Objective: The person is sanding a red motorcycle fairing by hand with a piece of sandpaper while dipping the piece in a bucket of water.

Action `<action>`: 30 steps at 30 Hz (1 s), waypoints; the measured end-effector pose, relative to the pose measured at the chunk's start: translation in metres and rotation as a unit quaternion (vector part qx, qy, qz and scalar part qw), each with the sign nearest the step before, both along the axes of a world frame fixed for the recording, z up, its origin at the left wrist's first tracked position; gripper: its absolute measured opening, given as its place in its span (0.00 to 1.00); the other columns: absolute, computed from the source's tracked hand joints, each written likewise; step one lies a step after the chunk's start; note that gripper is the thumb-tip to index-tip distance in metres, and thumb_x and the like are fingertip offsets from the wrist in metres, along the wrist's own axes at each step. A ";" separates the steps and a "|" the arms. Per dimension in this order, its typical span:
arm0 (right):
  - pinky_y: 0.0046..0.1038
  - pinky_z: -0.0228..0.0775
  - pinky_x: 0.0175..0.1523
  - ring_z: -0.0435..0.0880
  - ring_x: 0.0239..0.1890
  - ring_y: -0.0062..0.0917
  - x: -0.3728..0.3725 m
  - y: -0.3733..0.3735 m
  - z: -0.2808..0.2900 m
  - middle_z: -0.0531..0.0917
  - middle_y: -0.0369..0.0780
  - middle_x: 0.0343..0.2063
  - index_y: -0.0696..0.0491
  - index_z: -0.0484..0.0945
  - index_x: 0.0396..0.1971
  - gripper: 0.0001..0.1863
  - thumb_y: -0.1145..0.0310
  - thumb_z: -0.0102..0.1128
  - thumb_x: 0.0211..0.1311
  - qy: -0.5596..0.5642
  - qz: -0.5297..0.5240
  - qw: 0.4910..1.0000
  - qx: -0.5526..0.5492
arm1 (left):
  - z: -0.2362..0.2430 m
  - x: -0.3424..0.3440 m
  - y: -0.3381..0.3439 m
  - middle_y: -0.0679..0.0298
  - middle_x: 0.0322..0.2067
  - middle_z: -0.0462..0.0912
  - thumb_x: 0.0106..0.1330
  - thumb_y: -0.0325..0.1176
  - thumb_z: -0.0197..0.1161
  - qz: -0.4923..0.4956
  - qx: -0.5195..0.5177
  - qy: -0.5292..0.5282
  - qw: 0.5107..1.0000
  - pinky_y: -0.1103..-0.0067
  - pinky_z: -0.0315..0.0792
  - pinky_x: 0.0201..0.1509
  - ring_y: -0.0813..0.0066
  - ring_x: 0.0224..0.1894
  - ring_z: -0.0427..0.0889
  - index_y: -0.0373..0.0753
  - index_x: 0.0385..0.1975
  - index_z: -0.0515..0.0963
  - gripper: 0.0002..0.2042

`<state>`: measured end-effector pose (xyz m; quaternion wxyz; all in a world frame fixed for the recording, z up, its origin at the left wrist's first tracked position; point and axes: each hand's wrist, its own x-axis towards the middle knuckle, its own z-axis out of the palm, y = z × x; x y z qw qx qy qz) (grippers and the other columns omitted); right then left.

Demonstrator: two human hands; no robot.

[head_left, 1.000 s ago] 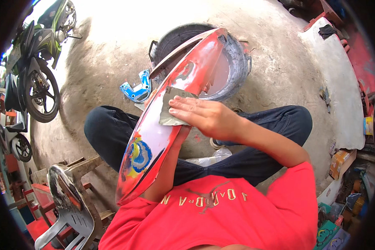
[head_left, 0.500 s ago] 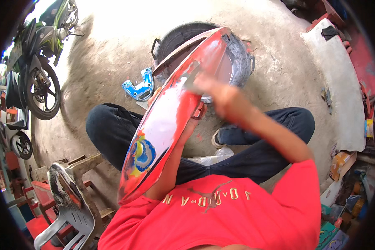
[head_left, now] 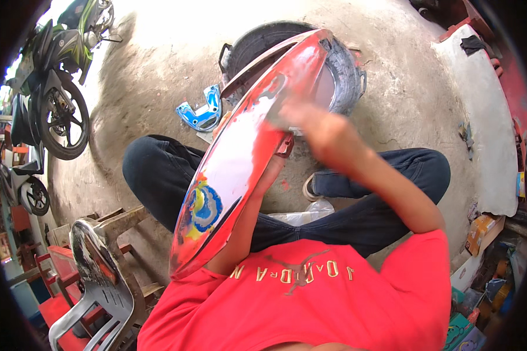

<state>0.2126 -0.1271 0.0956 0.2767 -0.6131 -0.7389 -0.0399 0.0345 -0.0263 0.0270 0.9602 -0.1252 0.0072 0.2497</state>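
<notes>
A long motorcycle body panel (head_left: 231,146) lies slanted over my lap, its far end above a black tub (head_left: 348,85). Its red paint is worn through to white and grey areas, with blue and yellow rings near the close end. My left hand (head_left: 222,123) holds the panel from beneath; only its fingertips show at the left edge, the rest being hidden. Blurred by motion, my right hand (head_left: 316,126) presses a dark grey piece, apparently sandpaper (head_left: 277,114), flat against the upper half of the panel.
A blue and white plastic part (head_left: 202,114) lies on the concrete floor left of the tub. Motorcycles (head_left: 61,111) stand at the far left, with a grey plastic chair (head_left: 108,286) nearer me. A low pale ledge (head_left: 480,134) and a cardboard box (head_left: 482,231) are at the right.
My right hand has shifted slightly along the panel, still pressing the grey piece to it. The whole view has moved a little; my left hand keeps its hold.
</notes>
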 end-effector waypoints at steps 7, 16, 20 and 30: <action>0.38 0.77 0.65 0.83 0.62 0.39 -0.041 -0.010 0.024 0.82 0.49 0.60 0.59 0.77 0.61 0.23 0.77 0.53 0.65 -0.020 0.099 0.994 0.029 | -0.090 -0.029 0.012 0.50 0.62 0.74 0.81 0.41 0.48 -0.094 -0.147 -0.155 0.972 0.63 0.68 0.73 0.62 0.68 0.72 0.32 0.69 0.65 0.24; 0.37 0.76 0.67 0.81 0.64 0.40 -0.035 0.003 0.021 0.82 0.47 0.60 0.56 0.79 0.59 0.25 0.82 0.51 0.62 0.033 0.125 0.992 0.011 | -0.062 -0.008 -0.014 0.57 0.65 0.75 0.79 0.40 0.51 -0.001 0.001 -0.111 0.994 0.55 0.66 0.73 0.60 0.70 0.71 0.37 0.67 0.69 0.22; 0.36 0.78 0.64 0.84 0.59 0.37 0.040 0.043 0.015 0.84 0.49 0.54 0.51 0.78 0.62 0.24 0.77 0.55 0.66 0.135 -0.030 0.986 -0.088 | 0.002 0.003 -0.007 0.57 0.65 0.74 0.79 0.40 0.51 -0.001 0.109 -0.017 0.994 0.56 0.66 0.73 0.62 0.70 0.70 0.40 0.68 0.69 0.21; 0.38 0.75 0.67 0.79 0.66 0.40 0.009 0.053 0.028 0.79 0.45 0.64 0.47 0.76 0.64 0.31 0.83 0.53 0.60 0.052 0.033 0.993 -0.105 | -0.015 0.005 -0.008 0.55 0.74 0.63 0.80 0.49 0.46 -0.032 0.056 -0.110 0.992 0.48 0.54 0.79 0.55 0.76 0.61 0.45 0.74 0.62 0.26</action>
